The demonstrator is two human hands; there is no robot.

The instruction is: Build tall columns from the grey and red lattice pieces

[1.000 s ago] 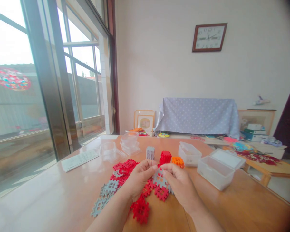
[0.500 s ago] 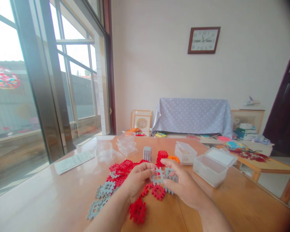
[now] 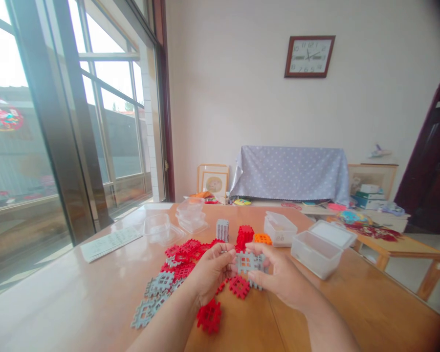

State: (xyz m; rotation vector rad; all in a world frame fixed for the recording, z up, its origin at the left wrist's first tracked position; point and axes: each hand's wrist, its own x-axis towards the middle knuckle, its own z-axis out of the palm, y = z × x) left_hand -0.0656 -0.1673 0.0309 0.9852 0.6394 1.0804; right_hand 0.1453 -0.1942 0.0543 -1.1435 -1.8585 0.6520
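A flat grey waffle block (image 3: 245, 262) is between my hands, with square openings and notched edges. My left hand (image 3: 213, 271) has its fingertips pinched together at the block's left edge. Around its right side curl the thumb and fingers of my right hand (image 3: 281, 276), closed on grey waffle blocks; part of a grey stack (image 3: 256, 283) shows behind. Under the hands lies a red waffle block (image 3: 239, 287). Another red block (image 3: 209, 316) is near my left wrist. Loose red blocks (image 3: 188, 249) and grey blocks (image 3: 159, 283) are piled to the left.
Beyond the hands stand a grey stack (image 3: 222, 230), a red stack (image 3: 245, 236) and orange blocks (image 3: 263, 238). Clear plastic boxes (image 3: 280, 230) and an open box (image 3: 317, 256) are at right. Clear containers (image 3: 190, 215) and a paper sheet (image 3: 112, 243) lie at left.
The grey waffle block has moved right, now overlapping the grey stack by my right hand. The camera view has shifted slightly.
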